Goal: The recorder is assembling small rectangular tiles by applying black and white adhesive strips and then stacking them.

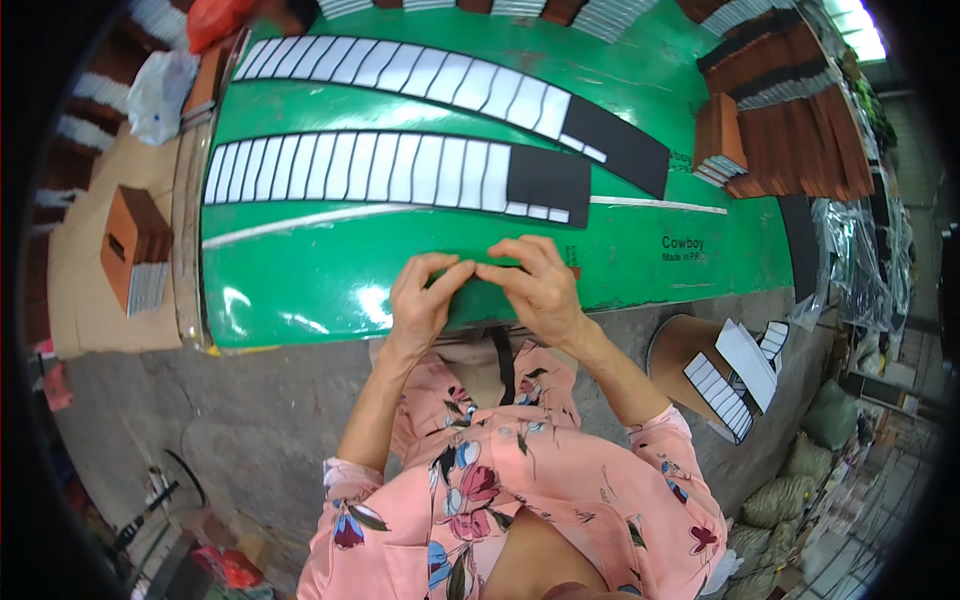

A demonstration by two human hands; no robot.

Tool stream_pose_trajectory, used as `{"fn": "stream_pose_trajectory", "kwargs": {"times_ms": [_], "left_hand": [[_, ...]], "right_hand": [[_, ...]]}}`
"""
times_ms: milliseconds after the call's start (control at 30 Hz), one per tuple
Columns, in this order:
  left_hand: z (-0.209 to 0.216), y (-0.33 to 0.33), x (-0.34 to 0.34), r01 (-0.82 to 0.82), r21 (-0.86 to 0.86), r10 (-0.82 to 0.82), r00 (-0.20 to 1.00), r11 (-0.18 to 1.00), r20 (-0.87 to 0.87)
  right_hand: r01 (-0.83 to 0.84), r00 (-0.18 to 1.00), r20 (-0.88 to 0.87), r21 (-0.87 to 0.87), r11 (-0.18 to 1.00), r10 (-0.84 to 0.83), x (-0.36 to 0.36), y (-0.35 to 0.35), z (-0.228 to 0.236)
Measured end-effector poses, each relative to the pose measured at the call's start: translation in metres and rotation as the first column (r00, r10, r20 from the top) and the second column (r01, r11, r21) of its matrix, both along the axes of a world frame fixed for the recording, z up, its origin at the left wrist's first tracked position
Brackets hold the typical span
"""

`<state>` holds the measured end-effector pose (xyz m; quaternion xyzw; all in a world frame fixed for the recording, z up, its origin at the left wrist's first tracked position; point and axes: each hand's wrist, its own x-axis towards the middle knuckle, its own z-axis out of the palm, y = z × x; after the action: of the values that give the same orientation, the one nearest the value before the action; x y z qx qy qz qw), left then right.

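My left hand (422,300) and my right hand (543,287) meet over the near edge of the green tabletop (630,262). Thumb and forefinger of each are pinched together, tip to tip with the other hand. Whatever lies between the fingertips is too small to make out. Just beyond them lies a black strip (548,180) covered with a row of white rectangular pieces, its right end bare but for a few small white pieces along the lower edge. A second such strip (630,155) lies farther back, slanting down to the right.
Stacks of brown flat pieces (805,145) stand at the back right, with a smaller stack (718,138) beside them. Another brown stack (135,240) sits on cardboard at left, near a white plastic bag (160,95). A round brown surface (690,352) at right bears white-pieced strips.
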<state>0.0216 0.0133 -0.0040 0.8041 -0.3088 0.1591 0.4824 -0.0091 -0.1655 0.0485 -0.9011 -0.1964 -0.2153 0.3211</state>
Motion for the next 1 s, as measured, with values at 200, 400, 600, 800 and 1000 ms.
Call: {"fn": "stream_pose_trajectory", "kwargs": {"times_ms": [200, 400, 600, 800, 1000], "left_hand": [[0.001, -0.003, 0.001, -0.008, 0.042, 0.006, 0.998, 0.999, 0.064], [0.009, 0.003, 0.003, 0.018, 0.165, -0.033, 0.995, 0.986, 0.092], [0.043, 0.009, 0.01, 0.195, 0.298, -0.168, 0.979, 0.934, -0.116], [0.063, 0.006, 0.044, 0.083, 0.157, -0.03, 0.948, 0.984, -0.316], [0.044, -0.038, 0.111, 0.176, 0.294, -0.125, 0.975, 0.939, -0.184]], "right_hand": [[0.081, 0.997, -0.028, 0.144, 0.986, -0.078, 0.003, -0.039, 0.002], [0.405, 0.871, -0.339, 0.089, 0.91, -0.354, 0.016, -0.125, -0.006], [0.338, 0.873, -0.32, -0.145, 0.93, -0.367, 0.03, -0.146, -0.007], [0.288, 0.958, 0.062, -0.185, 0.94, -0.282, 0.106, -0.157, -0.028], [0.212, 0.976, 0.083, -0.569, 0.794, -0.201, 0.138, -0.157, -0.047]]}}
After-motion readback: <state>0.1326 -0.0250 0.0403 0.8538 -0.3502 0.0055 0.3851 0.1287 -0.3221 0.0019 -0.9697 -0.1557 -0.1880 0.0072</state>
